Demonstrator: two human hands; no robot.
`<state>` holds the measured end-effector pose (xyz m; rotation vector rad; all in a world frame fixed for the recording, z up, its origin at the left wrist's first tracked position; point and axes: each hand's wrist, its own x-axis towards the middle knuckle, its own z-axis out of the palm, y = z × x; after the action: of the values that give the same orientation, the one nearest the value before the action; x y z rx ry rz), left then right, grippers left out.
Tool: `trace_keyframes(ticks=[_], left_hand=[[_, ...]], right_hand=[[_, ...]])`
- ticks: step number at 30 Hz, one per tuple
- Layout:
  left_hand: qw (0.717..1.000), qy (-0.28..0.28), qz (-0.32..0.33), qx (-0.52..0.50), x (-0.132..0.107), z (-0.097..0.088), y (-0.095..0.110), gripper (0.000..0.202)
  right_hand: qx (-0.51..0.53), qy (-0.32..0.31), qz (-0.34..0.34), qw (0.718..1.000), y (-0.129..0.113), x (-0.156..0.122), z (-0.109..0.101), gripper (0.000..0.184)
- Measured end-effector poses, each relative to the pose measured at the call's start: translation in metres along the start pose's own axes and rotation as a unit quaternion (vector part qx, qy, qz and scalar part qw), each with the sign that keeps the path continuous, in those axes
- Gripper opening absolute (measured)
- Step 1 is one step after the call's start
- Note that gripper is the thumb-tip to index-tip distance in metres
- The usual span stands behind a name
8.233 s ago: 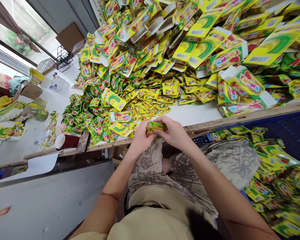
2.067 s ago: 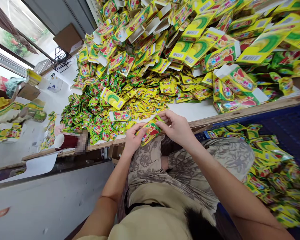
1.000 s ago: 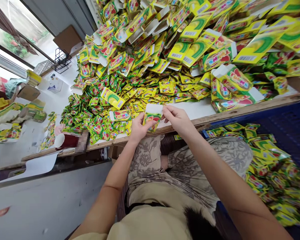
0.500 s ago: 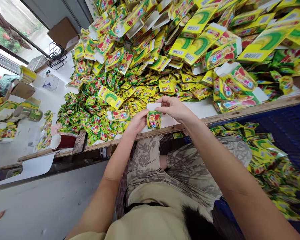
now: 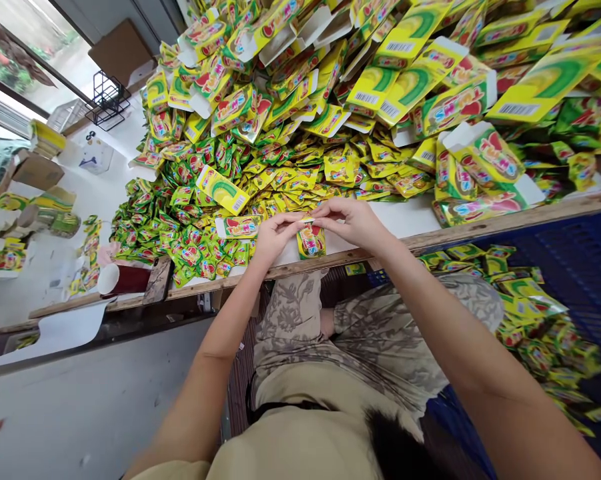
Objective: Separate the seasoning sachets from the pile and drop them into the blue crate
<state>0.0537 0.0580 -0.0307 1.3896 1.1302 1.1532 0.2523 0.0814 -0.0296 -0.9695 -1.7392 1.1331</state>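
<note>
A small yellow-and-green candy box (image 5: pixel 311 242) with a watermelon print lies at the table's front edge, its printed face up. Both hands pinch its far end, where the flap is folded down. My left hand (image 5: pixel 276 237) comes from the left, thumb and fingertips closed on that end. My right hand (image 5: pixel 350 222) meets it from the right, fingers also pressed on the flap end. The fingertips partly cover the flap. Left of the box lie another small box (image 5: pixel 240 227) and a yellow box with a barcode (image 5: pixel 223 189), on top of small wrapped sachets (image 5: pixel 190 247).
A tall heap of boxes (image 5: pixel 410 73) and sachets fills the far side. A dark red paper cup (image 5: pixel 130 279) and a phone (image 5: pixel 159 280) sit at the left edge. Below on the right is a blue crate (image 5: pixel 575 260) with packets. A black wire rack (image 5: pixel 107 100) stands far left.
The white flap that stood up from the box is now folded down. My left hand has moved from the box's side up to its far end, beside my right fingers.
</note>
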Motion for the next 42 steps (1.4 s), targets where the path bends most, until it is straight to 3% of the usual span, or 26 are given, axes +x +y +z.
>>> trace_keyframes(ticks=[7,12,16,22,30,35,37,39,42], left_hand=[[1.000,0.006,-0.027,0.010,-0.002,-0.002,0.006,0.029],[0.998,0.023,-0.052,-0.026,0.002,0.001,0.008,0.024],[0.998,0.009,-0.054,-0.015,0.002,-0.003,0.009,0.025],[1.000,-0.010,0.011,0.019,-0.005,-0.009,0.000,0.025],[0.980,-0.043,0.147,0.130,-0.006,-0.012,-0.001,0.013],[0.967,-0.054,0.194,0.154,-0.008,-0.010,-0.004,0.016],[0.967,-0.043,0.195,0.157,-0.011,-0.005,-0.005,0.019],[0.969,-0.023,0.186,0.161,-0.018,-0.003,-0.004,0.031],[0.958,0.047,0.192,0.209,-0.034,-0.012,0.005,0.034]], right_hand=[[0.042,0.004,0.059,0.997,-0.007,0.006,0.012,0.033],[0.100,0.020,0.104,0.989,-0.010,0.011,0.011,0.033],[0.117,0.014,0.103,0.988,-0.007,0.010,0.006,0.034],[0.127,-0.017,0.089,0.988,0.001,0.005,0.002,0.039],[0.116,-0.016,0.025,0.993,0.009,-0.007,0.003,0.029],[0.122,-0.008,0.009,0.992,0.015,-0.009,0.016,0.027],[0.123,0.018,0.003,0.992,0.012,-0.008,0.021,0.026],[0.110,0.083,-0.010,0.990,0.003,-0.014,0.014,0.024],[0.035,0.207,-0.013,0.978,-0.017,-0.045,-0.031,0.017]])
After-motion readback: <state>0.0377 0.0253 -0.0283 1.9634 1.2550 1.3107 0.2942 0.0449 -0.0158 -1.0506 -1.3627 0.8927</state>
